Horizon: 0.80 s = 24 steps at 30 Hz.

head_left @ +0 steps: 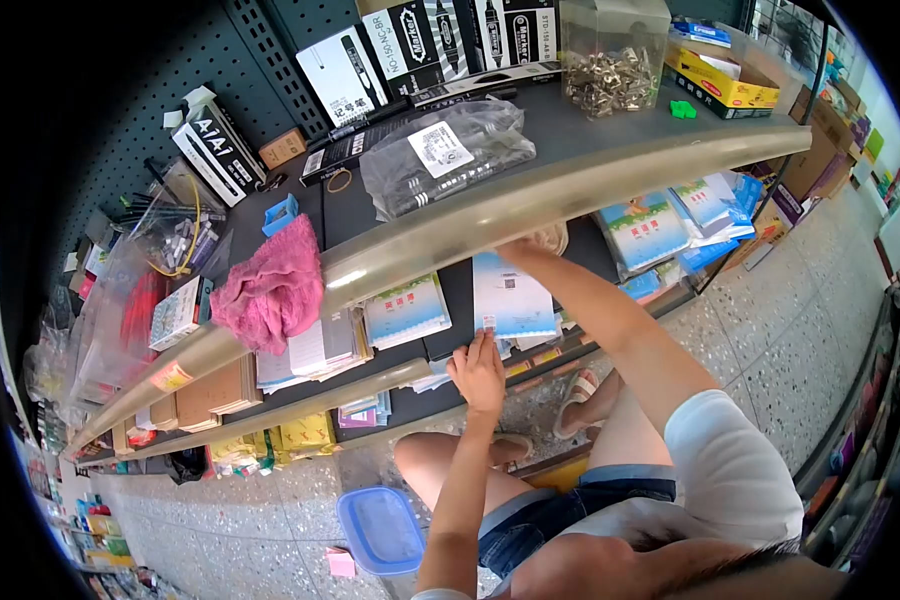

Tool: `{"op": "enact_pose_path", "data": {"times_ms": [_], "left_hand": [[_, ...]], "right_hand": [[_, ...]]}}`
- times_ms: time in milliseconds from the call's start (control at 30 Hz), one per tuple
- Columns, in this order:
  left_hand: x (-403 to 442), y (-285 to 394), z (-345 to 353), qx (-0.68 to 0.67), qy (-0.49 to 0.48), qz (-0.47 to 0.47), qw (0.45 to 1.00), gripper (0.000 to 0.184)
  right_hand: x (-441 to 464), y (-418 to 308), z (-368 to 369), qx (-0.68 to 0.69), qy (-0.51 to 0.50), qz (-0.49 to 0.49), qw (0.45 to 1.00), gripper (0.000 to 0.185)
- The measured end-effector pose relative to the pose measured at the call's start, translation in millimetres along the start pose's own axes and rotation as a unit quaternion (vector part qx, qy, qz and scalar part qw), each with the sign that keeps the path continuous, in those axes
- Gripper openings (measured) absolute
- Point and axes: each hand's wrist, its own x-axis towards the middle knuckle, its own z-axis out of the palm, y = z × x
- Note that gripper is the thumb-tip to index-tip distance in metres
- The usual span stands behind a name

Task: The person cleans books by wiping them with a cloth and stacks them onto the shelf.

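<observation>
My left hand (478,376) rests its stretched fingertips on the near edge of a white and blue notebook (513,296), which lies on the lower shelf. My right arm reaches in under the upper shelf's front strip. Only a little of my right hand (519,250) shows at the notebook's far end, and its fingers are hidden. Beside that wrist is a pale round thing (552,237) that I cannot make out. Left of the notebook sits a stack of blue and green exercise books (407,311). More exercise books (642,230) in plastic lie to the right.
A clear front strip (570,197) edges the upper shelf above my hands. Over it hangs a pink cloth (273,285). Marker boxes (410,45), a bagged pack (448,160) and a bin of metal clips (612,80) stand above. A blue plastic basin (381,530) sits on the floor.
</observation>
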Motion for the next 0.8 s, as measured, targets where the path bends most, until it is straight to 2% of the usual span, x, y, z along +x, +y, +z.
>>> {"op": "enact_pose_path", "data": {"times_ms": [67,133,200,233,300,367,433,633,700,800], "left_hand": [[1.6,-1.0,-2.3,0.008,-0.001,0.01,1.0,0.022],[-0.6,0.2,-2.3,0.008,0.001,0.008,1.0,0.021],[0.6,-0.9,0.6,-0.003,0.007,0.005,1.0,0.02],[1.2,-0.9,2.3,-0.007,0.011,0.004,1.0,0.02],[0.6,-4.1,5.0,-0.013,0.014,0.011,1.0,0.018],[-2.9,-4.7,9.5,0.01,-0.021,0.01,1.0,0.015],[-0.5,-7.2,6.2,0.024,-0.017,0.015,0.999,0.013],[4.3,-3.4,3.3,0.021,0.009,0.031,0.999,0.019],[3.5,-2.9,3.0,0.019,0.009,0.034,0.999,0.018],[3.0,-2.7,2.1,0.015,0.015,0.036,0.999,0.017]], "right_hand": [[10.1,18.2,-6.2,-0.029,0.027,-0.002,0.999,0.038],[-8.4,-23.4,-59.6,-0.125,-0.07,-0.047,0.989,0.046],[-33.1,-49.9,-89.0,-0.305,-0.182,-0.171,0.919,0.053],[-53.3,-71.5,-106.3,-0.27,-0.264,-0.167,0.911,0.057],[-88.2,-46.0,-84.3,-0.169,-0.243,-0.297,0.908,0.053],[-121.8,-60.8,-86.8,-0.245,-0.281,-0.231,0.899,0.053],[-121.2,-62.3,-86.3,-0.242,-0.261,-0.211,0.911,0.051],[-63.4,-30.7,-82.6,-0.32,-0.218,-0.1,0.917,0.045],[-38.8,4.0,-68.8,-0.391,-0.146,-0.122,0.9,0.031],[-12.9,30.0,-79.3,-0.427,-0.052,-0.059,0.901,0.033]]}}
